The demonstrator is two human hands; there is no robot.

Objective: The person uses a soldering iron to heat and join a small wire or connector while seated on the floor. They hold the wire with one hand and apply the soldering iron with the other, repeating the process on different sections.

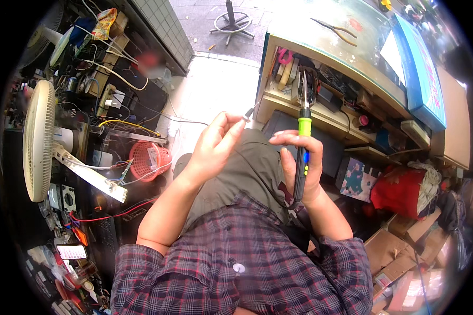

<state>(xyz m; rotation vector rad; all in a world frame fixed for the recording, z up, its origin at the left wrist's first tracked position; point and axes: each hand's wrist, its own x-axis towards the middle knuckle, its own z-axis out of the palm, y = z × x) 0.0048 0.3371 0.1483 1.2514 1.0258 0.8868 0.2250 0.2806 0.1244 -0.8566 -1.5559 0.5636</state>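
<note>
two hands (215, 147), one soldering iron (301, 152) (green collar), one fan (39, 139), one basket (148, 160)

Both bare forearms rise from plaid sleeves over the lap. The left hand (213, 149) is raised, thumb and fingertips pinched together. The right hand (299, 165), just beside it, is curled in a closed grip, wrist bent.

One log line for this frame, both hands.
left hand: pinching small metal part | right hand: gripping soldering iron, tip up | hands apart, raised over lap
</note>
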